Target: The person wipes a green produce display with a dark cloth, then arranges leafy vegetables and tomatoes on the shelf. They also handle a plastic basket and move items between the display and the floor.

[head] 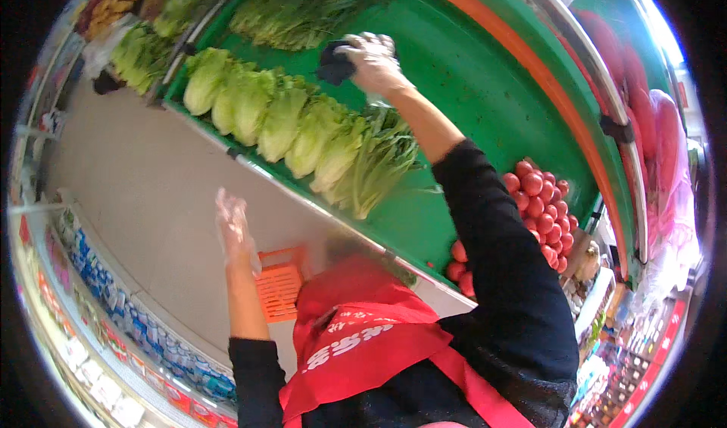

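Note:
My right hand (375,64), in a clear plastic glove, grips a dark cloth (336,64) over the green surface of a produce display stand (466,76). Below that hand, along the stand's near edge, runs a row of pale green lettuce heads (278,124). A bunch of long-stemmed leafy greens (372,169) lies at the row's right end. Above and to the left of the cloth is a pile of thin leafy greens (295,16). Over the floor, my left hand (233,223) is raised in a clear plastic glove, fingers apart and holding nothing.
Red tomatoes (542,206) are heaped at the stand's right end, close to my right sleeve. An orange plastic basket (278,291) sits on the floor near my apron. A metal rail (602,87) curves past the far side. Stocked shelves (136,320) line the lower left.

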A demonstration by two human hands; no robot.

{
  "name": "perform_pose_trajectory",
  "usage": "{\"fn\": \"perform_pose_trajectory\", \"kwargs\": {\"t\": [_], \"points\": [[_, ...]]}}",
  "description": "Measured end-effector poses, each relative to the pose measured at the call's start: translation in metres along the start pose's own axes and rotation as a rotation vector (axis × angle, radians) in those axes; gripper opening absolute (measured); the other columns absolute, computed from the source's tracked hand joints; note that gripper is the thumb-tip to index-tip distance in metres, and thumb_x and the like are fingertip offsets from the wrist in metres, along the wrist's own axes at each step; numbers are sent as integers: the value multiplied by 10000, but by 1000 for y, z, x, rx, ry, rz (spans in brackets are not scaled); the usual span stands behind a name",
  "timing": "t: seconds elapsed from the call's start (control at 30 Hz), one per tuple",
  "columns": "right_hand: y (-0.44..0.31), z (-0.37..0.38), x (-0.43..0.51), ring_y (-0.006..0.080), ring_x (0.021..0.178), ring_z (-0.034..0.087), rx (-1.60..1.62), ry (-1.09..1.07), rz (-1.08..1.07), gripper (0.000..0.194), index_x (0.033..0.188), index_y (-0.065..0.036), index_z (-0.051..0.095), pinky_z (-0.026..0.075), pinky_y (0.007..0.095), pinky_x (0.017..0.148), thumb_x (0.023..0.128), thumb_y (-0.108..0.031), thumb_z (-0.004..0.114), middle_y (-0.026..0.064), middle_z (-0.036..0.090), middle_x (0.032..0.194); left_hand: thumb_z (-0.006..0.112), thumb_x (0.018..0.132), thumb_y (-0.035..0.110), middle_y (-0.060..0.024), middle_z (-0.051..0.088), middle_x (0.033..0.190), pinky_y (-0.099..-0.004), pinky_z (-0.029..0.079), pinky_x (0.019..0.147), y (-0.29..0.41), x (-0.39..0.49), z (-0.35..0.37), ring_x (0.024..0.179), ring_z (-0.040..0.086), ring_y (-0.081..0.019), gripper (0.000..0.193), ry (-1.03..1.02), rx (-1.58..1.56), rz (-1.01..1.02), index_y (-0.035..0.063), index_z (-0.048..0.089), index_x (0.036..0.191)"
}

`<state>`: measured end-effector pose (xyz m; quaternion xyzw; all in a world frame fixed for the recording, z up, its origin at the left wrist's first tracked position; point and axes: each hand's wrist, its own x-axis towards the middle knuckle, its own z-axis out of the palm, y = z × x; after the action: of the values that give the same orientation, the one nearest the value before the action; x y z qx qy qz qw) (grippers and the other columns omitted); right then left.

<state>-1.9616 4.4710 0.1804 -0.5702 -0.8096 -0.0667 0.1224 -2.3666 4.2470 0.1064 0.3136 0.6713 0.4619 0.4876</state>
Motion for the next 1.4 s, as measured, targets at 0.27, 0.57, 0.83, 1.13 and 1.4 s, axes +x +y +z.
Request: {"fn": "perform_pose_trajectory", "kwargs": {"t": [0.27,0.57,0.83,1.13,1.4], "points": [[156,45,-73,408,1475,457,-102,-299,102,546,1360,-206,698,402,540,1202,859,3,635,70,547,1577,646,970,352,-401,609,1329,-583,544,952,48,116,118,1125,687,-496,835,362,675,-15,-118,260,1542],[198,-80,-318,458,1481,420,-172,-760,528,592,1321,-148,677,403,535,1231,764,51,659,158,507,1567,579,982,279,-383,644,1266,-570,560,884,56,106,130,1082,700,-482,757,422,665,74,-122,289,1554],[192,-34,-102,384,1497,433,-183,-39,141,489,1272,-206,752,393,509,1235,818,-31,710,70,516,1596,569,1013,345,-411,505,1465,-571,500,1027,52,103,127,1222,618,-521,821,365,649,137,-130,250,1601],[272,26,-35,350,1421,532,191,-64,462,361,1358,-226,704,472,441,1169,1031,-339,598,89,599,1518,580,1006,266,-353,488,1496,-563,445,1075,47,104,129,1311,551,-482,748,355,510,132,-80,292,1602],[344,-26,-276,397,1331,590,-153,-231,859,445,1389,-180,657,490,487,1132,952,-248,700,193,629,1401,549,1012,252,-356,538,1396,-544,449,1012,53,93,131,1177,588,-460,742,263,507,258,-125,258,1580]]}}
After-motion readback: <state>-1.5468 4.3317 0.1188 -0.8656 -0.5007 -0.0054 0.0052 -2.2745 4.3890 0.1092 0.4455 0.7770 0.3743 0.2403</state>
